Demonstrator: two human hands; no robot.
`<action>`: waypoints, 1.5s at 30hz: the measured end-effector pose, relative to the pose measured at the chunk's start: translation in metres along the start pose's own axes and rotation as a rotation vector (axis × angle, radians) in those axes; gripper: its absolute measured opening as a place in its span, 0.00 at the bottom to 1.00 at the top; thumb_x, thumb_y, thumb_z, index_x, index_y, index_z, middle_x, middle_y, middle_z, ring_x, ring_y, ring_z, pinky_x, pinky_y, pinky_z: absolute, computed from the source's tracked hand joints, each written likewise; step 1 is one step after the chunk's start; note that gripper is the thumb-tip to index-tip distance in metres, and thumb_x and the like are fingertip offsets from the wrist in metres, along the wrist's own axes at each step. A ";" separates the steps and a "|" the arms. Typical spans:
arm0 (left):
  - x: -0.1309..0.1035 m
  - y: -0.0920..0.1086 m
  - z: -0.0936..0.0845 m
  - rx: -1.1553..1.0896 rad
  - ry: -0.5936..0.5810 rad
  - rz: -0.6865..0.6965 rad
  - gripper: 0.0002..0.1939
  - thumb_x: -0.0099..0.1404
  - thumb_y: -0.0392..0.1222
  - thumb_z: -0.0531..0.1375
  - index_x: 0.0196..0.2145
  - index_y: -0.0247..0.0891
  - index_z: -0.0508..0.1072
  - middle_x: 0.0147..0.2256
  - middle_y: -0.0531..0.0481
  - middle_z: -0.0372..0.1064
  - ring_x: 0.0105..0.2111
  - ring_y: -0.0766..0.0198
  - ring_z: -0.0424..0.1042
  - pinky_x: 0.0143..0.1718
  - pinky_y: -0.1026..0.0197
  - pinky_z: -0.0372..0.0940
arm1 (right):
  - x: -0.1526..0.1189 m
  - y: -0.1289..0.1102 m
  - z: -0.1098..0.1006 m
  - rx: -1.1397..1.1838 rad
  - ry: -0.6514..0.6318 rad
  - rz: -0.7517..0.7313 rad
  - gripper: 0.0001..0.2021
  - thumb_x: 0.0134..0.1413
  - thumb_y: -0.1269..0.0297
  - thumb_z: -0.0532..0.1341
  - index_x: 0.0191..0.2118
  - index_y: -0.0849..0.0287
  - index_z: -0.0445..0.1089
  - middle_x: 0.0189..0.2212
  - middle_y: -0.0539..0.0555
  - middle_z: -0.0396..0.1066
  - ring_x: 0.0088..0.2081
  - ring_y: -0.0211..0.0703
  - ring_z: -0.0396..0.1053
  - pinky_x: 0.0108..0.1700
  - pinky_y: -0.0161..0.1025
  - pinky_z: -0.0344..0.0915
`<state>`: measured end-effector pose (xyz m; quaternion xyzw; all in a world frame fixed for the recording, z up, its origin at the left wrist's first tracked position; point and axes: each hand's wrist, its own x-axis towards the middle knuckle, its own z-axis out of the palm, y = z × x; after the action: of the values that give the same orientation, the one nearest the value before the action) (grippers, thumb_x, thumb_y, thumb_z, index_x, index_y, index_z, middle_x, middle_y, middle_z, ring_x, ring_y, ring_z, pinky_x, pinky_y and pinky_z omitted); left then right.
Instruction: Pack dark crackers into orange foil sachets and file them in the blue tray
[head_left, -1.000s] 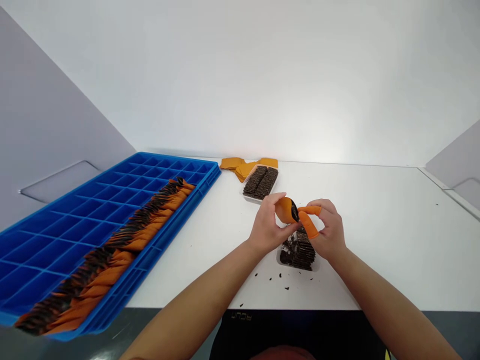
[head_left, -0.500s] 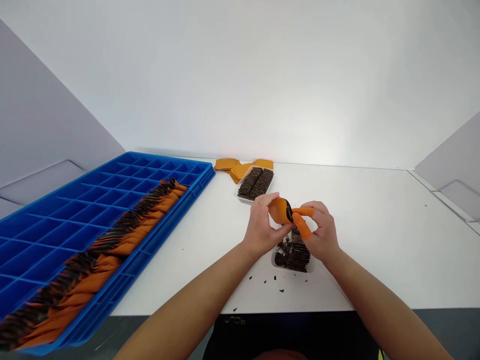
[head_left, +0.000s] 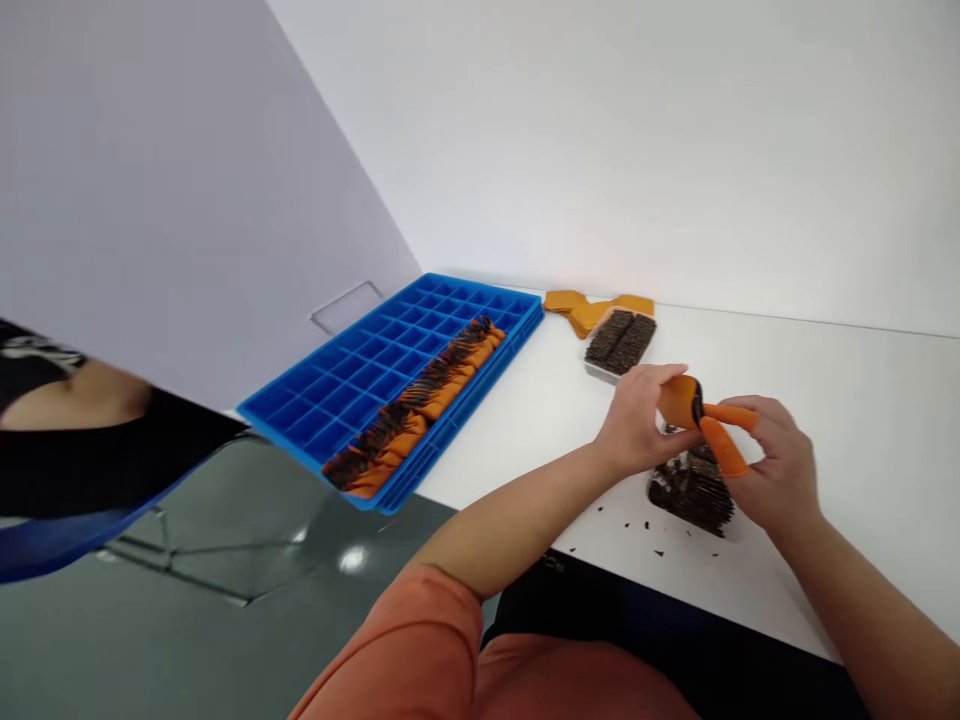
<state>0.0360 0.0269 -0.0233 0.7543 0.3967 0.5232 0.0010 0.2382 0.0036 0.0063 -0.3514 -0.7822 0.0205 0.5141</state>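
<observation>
My left hand (head_left: 637,425) holds a small orange pouch (head_left: 677,402) between fingers and thumb, tilted with its mouth to the right. A dark brown flat piece (head_left: 698,404) shows at that mouth. My right hand (head_left: 772,460), with orange finger cots on thumb and forefinger, pinches at the dark piece; how far it sits inside the pouch I cannot tell. Just below both hands, partly hidden by them, stands a clear tray (head_left: 654,500) with stacked dark thin pieces (head_left: 705,495) and loose crumbs.
A second tray (head_left: 600,374) of dark pieces (head_left: 621,340) stands behind, near flat orange pouches (head_left: 592,312). To the left, a blue compartment tray (head_left: 330,385) holds a row of filled orange pouches (head_left: 442,385). Crumbs (head_left: 658,553) lie near the table edge. Another person (head_left: 82,420) sits far left.
The view has swung left, so the table things appear further right and the other person and floor show. Both hands keep their hold on the pouch and dark piece.
</observation>
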 end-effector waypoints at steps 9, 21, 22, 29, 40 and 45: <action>0.005 0.011 -0.002 -0.015 0.000 -0.143 0.45 0.62 0.66 0.76 0.67 0.41 0.68 0.56 0.37 0.79 0.61 0.42 0.76 0.67 0.35 0.67 | 0.009 -0.002 -0.013 -0.123 0.043 0.084 0.08 0.70 0.52 0.69 0.47 0.46 0.84 0.40 0.55 0.84 0.42 0.53 0.81 0.46 0.54 0.76; 0.006 0.001 0.001 -0.008 0.088 -0.084 0.47 0.65 0.71 0.73 0.66 0.38 0.66 0.59 0.33 0.77 0.59 0.43 0.78 0.64 0.37 0.73 | 0.016 0.006 -0.006 -0.243 -0.104 0.392 0.21 0.67 0.40 0.61 0.42 0.48 0.85 0.44 0.58 0.86 0.53 0.63 0.79 0.65 0.75 0.55; 0.007 -0.001 0.000 -0.008 0.112 -0.077 0.46 0.65 0.72 0.72 0.66 0.38 0.66 0.58 0.33 0.77 0.59 0.43 0.78 0.63 0.38 0.73 | 0.018 0.005 -0.005 -0.260 -0.123 0.425 0.20 0.66 0.42 0.62 0.43 0.48 0.85 0.48 0.59 0.86 0.57 0.65 0.78 0.67 0.76 0.54; 0.009 -0.020 -0.004 -0.046 0.138 -0.110 0.40 0.62 0.68 0.76 0.63 0.47 0.71 0.55 0.41 0.76 0.55 0.42 0.77 0.62 0.36 0.71 | 0.034 0.007 -0.003 -0.400 -0.387 0.635 0.14 0.69 0.49 0.65 0.50 0.48 0.83 0.79 0.54 0.65 0.85 0.66 0.45 0.81 0.82 0.29; 0.010 -0.012 -0.010 0.020 -0.030 -0.337 0.43 0.49 0.56 0.83 0.59 0.47 0.75 0.56 0.40 0.77 0.61 0.35 0.71 0.68 0.29 0.64 | 0.034 0.013 -0.007 -0.343 -0.522 0.648 0.21 0.68 0.45 0.69 0.56 0.54 0.81 0.78 0.62 0.65 0.85 0.73 0.45 0.81 0.85 0.24; 0.009 -0.017 -0.010 -0.029 0.011 -0.339 0.49 0.51 0.57 0.82 0.65 0.44 0.70 0.63 0.36 0.72 0.64 0.37 0.72 0.67 0.33 0.69 | 0.035 0.009 -0.010 -0.329 -0.514 0.586 0.23 0.68 0.47 0.68 0.62 0.51 0.78 0.78 0.60 0.65 0.85 0.70 0.47 0.83 0.81 0.34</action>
<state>0.0190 0.0396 -0.0185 0.6735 0.5109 0.5252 0.0978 0.2434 0.0272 0.0352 -0.6199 -0.7447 0.1277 0.2115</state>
